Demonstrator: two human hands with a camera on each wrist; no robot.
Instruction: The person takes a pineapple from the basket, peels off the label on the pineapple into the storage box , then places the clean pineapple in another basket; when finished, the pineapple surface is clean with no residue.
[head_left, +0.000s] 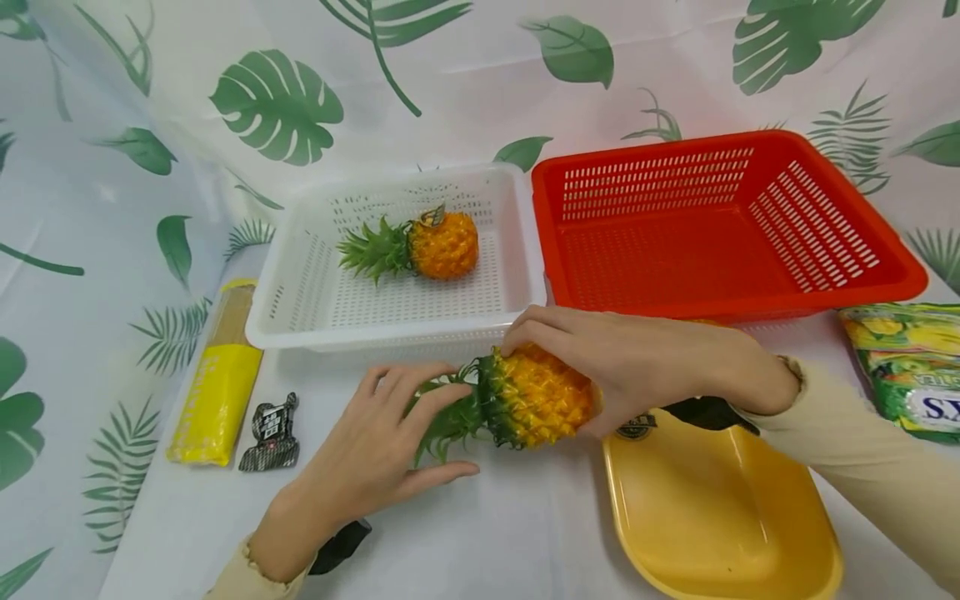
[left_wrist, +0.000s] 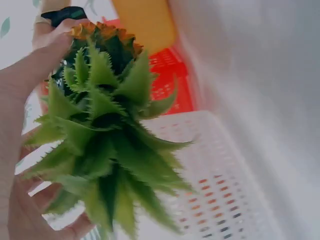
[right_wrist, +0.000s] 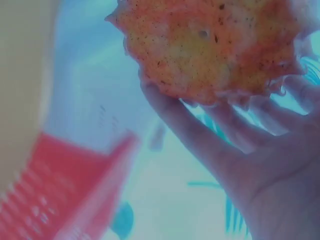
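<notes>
In the head view a toy-like pineapple (head_left: 543, 396) with orange-yellow scales lies sideways above the white table, its green crown pointing left. My right hand (head_left: 607, 354) grips the fruit's body from above, and in the right wrist view its fingers spread along the underside of the spiky fruit (right_wrist: 210, 50). My left hand (head_left: 382, 437) is around the leafy crown (left_wrist: 110, 135), thumb straight and apart from the fingers. Leaves hide part of its fingers in the left wrist view. Another pineapple (head_left: 446, 246) rests in the white basket (head_left: 300, 337).
A red basket (head_left: 712, 312) stands right of the white one. Nearer, a yellow basin (head_left: 720, 517) sits under my right forearm. At left are a yellow packet (head_left: 217, 392) and a small black wrapped item (head_left: 272, 433); a green bag (head_left: 907, 367) lies far right.
</notes>
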